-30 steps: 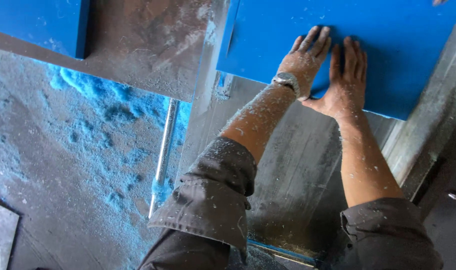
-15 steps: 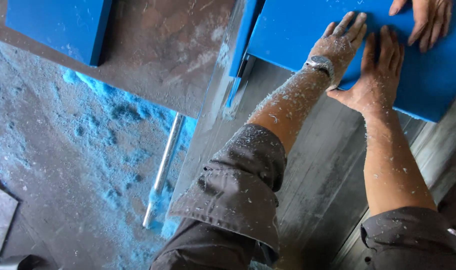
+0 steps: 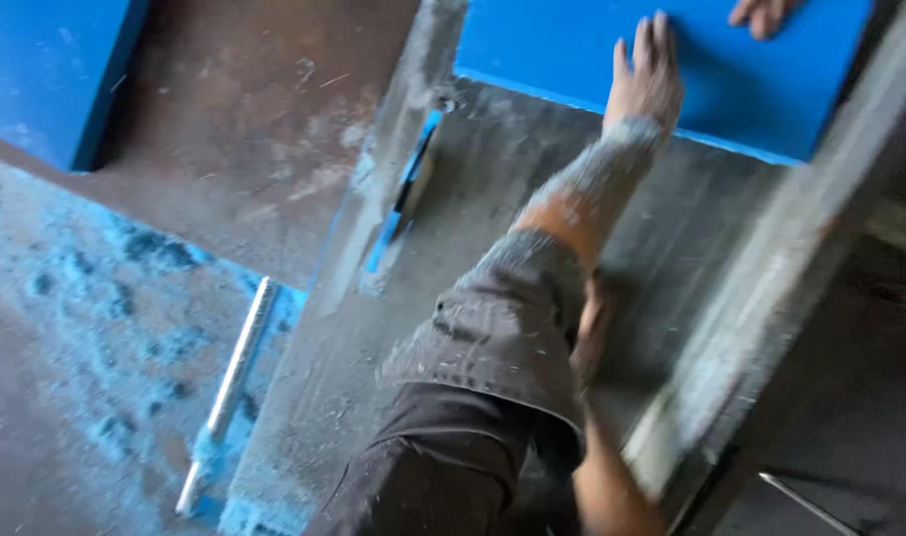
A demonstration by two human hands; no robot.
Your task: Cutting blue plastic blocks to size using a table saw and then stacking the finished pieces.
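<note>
Blue foam board (image 3: pixel 691 69) lies flat at the far edge of a grey, dust-coated metal table (image 3: pixel 493 189). The person's left hand (image 3: pixel 647 79) rests on the board's near edge with the fingers stretched out flat and slightly spread, palm down, gripping nothing; it only presses on the sheet. The forearm behind it is powdered with pale dust, and a grey rolled sleeve (image 3: pixel 503 328) covers the upper arm.

The right hand (image 3: pixel 592 333) shows only in part, low beside that sleeve and above the table's near edge. It is blurred and half hidden by the left arm, so I cannot tell whether it is open or closed, or whether it touches anything.

At the far edge of the board, another person's fingers (image 3: pixel 763 14) lie on the blue surface, well apart from the left hand.

A narrow slot with a blue-stained blade (image 3: pixel 403 203) runs along the table's left edge, just beside the board's near left corner. Left of the table, a second blue board (image 3: pixel 46 69) sits on a rusty brown plate (image 3: pixel 264 119). Below it the floor (image 3: pixel 86 328) is strewn with blue dust, where a silver metal rod (image 3: pixel 230 387) lies.
</note>
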